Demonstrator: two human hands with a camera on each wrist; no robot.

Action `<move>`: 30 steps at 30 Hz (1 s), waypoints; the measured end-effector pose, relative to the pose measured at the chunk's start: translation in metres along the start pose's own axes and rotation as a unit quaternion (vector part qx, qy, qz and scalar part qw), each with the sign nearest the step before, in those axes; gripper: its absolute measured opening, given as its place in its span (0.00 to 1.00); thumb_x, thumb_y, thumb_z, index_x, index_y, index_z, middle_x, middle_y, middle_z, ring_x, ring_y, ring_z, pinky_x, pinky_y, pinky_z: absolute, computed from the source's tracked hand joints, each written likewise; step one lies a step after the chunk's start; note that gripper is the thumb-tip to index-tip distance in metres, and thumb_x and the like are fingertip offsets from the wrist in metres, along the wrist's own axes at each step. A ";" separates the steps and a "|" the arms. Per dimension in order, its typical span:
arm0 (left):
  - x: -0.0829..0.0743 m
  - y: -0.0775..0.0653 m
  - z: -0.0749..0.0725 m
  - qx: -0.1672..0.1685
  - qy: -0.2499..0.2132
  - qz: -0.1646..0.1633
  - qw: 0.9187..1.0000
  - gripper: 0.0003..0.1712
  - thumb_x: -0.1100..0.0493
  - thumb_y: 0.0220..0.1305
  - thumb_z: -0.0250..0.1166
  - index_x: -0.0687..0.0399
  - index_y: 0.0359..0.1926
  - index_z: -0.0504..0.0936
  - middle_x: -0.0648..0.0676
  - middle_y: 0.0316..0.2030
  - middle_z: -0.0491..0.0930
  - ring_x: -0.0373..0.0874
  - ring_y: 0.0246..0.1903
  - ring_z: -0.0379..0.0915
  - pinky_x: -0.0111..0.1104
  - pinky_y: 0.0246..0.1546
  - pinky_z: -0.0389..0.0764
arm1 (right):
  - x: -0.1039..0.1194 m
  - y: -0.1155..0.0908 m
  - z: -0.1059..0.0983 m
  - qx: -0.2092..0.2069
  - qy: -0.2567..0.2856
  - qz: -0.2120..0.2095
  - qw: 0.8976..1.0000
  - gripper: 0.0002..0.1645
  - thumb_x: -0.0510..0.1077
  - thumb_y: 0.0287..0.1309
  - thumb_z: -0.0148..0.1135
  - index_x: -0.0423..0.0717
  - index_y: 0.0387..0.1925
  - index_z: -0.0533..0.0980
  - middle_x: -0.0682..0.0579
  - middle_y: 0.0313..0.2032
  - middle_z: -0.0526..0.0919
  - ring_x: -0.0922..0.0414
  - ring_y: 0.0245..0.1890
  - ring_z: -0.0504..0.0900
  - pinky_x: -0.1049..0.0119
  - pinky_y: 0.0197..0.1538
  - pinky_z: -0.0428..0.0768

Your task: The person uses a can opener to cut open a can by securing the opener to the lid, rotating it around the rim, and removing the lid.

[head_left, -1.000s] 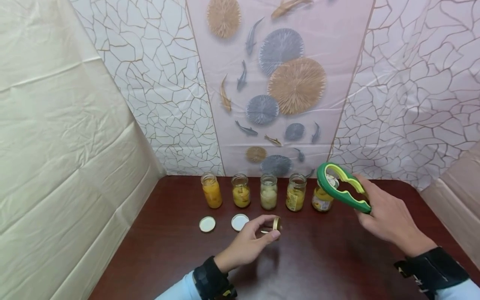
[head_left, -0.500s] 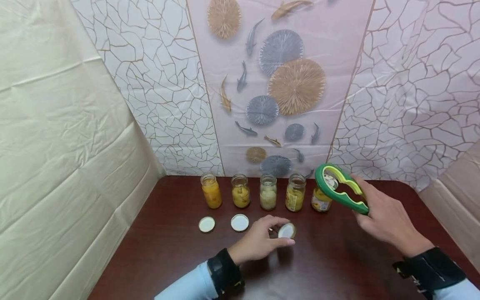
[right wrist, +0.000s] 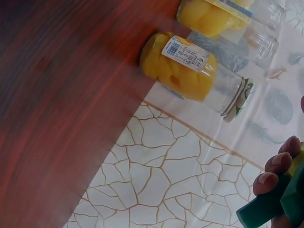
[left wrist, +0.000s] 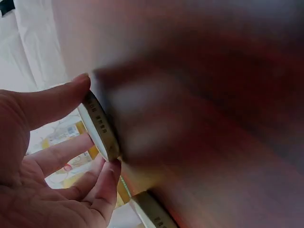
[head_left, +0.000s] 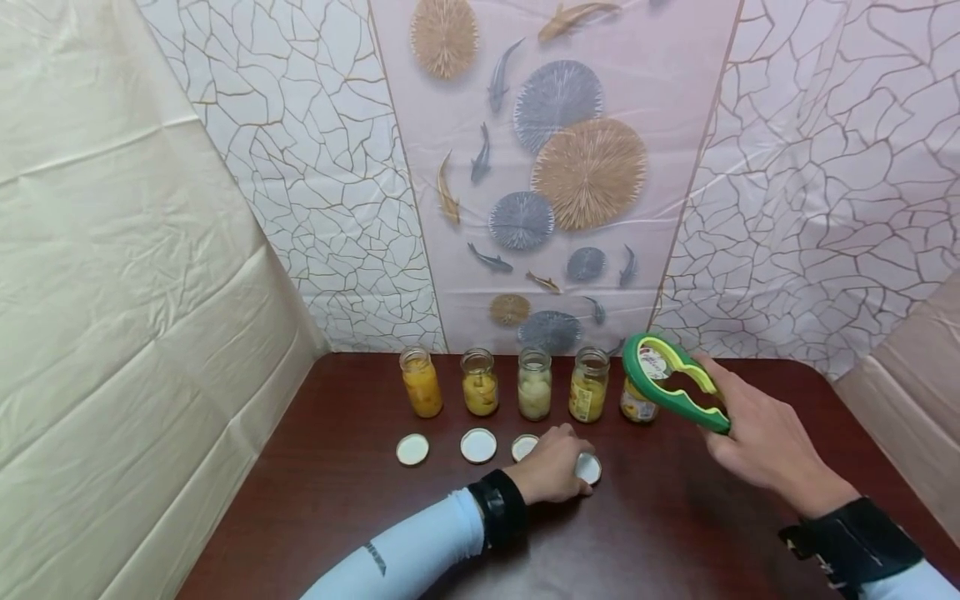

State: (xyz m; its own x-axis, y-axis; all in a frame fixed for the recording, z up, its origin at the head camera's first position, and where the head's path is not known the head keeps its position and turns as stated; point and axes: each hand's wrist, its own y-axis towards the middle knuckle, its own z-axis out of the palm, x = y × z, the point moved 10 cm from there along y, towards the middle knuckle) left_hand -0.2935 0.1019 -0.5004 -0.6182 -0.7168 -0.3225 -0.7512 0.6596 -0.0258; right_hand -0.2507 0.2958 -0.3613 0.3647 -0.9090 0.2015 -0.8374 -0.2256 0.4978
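Note:
My left hand (head_left: 553, 468) pinches a jar lid (head_left: 588, 468) by its edge, low at the tabletop, white inside facing up. The left wrist view shows thumb and fingertips on the gold rim of that lid (left wrist: 107, 135). Up in the air on the right, my right hand (head_left: 761, 437) grips a green jar opener (head_left: 663, 392) with a lighter green toothed inner edge. Behind the opener, partly hidden, stands a lidded jar of yellow fruit (head_left: 637, 407); the right wrist view shows that jar (right wrist: 178, 71) with its lid on.
Along the back stand several uncapped jars, among them an orange one (head_left: 422, 387), a pale one (head_left: 535, 392) and a yellow one (head_left: 588, 393). Lids lie in front: one at left (head_left: 412, 450), another (head_left: 478, 446), and a third (head_left: 524, 447) beside my left hand. Patterned cloth (head_left: 517, 275) hangs behind.
My left hand has moved right and turned over, bringing the lid from upright to nearly flat at the table. A third lid now shows beside it. The opener has shifted slightly left.

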 end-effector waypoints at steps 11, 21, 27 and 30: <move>0.015 0.016 0.005 0.003 -0.010 -0.044 0.999 0.31 0.39 0.54 0.78 0.39 0.59 0.85 0.48 0.44 0.78 0.41 0.44 0.68 0.29 0.42 0.70 | 0.005 -0.004 0.005 0.006 0.005 -0.002 1.000 0.59 0.40 0.41 0.73 0.49 0.78 0.58 0.38 0.55 0.79 0.46 0.40 0.79 0.48 0.31 0.78; 0.013 0.014 0.006 -0.006 -0.003 -0.041 0.999 0.35 0.40 0.54 0.78 0.36 0.63 0.81 0.47 0.46 0.76 0.39 0.45 0.67 0.27 0.43 0.70 | 0.005 -0.003 0.005 0.008 0.004 0.000 1.000 0.58 0.40 0.42 0.72 0.48 0.77 0.59 0.37 0.56 0.79 0.45 0.40 0.80 0.48 0.31 0.78; 0.012 0.009 0.001 0.010 -0.050 -0.045 0.998 0.49 0.39 0.52 0.79 0.40 0.72 0.70 0.50 0.55 0.75 0.41 0.53 0.69 0.31 0.51 0.74 | 0.004 -0.003 0.004 0.009 0.003 0.001 1.000 0.58 0.40 0.42 0.73 0.48 0.77 0.58 0.37 0.56 0.79 0.45 0.41 0.80 0.47 0.32 0.78; 0.014 0.001 -0.003 0.015 -0.084 -0.044 0.995 0.53 0.35 0.52 0.78 0.44 0.75 0.66 0.51 0.58 0.74 0.42 0.56 0.69 0.33 0.54 0.75 | 0.000 -0.003 0.003 0.013 -0.001 0.005 1.000 0.59 0.40 0.42 0.73 0.48 0.78 0.57 0.36 0.56 0.79 0.44 0.41 0.80 0.46 0.31 0.79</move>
State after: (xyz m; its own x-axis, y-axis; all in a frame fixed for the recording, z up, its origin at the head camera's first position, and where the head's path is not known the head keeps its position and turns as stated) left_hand -0.3041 0.0921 -0.5017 -0.5018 -0.7256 -0.4708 -0.7919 0.6044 -0.0874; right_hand -0.2490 0.2958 -0.3653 0.3554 -0.9122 0.2041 -0.8512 -0.2257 0.4738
